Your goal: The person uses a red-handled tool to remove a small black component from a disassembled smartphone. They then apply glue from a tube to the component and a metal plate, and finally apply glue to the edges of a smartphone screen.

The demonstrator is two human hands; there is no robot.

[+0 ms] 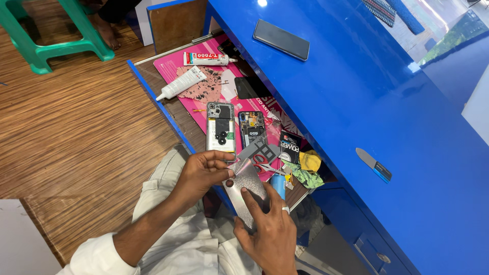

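Head view. The left hand (204, 173) is pinching the upper edge of a grey speckled phone back cover (247, 191), its fingers (221, 158) closing around the corner nearest the drawer. The right hand (270, 234) is supporting the same cover from below, with the thumb pressing flat on its face and the remaining fingers curling behind it; a ring (286, 209) is showing on one finger. The cover is being held above the person's lap, just in front of an open pull-out tray (153, 86) set under a blue table (367, 102).

A pink work mat (175, 69) is lying on the tray. On it, two opened phones are resting side by side: a pale one with black camera rings (220, 127) and a darker one with exposed circuitry (252, 127). Farther back, two white adhesive tubes (182, 83) (206, 59) are lying near the mat's far end. Red-handled scissors (262, 165) and a yellow and green cloth (308, 168) are lying near the tray's right end, close to the cover.

On the table top, a dark phone (281, 39) is lying face up, and a flat pry tool with a blue handle (374, 165) is lying well apart from it. A green plastic stool (51, 30) is standing on the wooden floor (76, 132).
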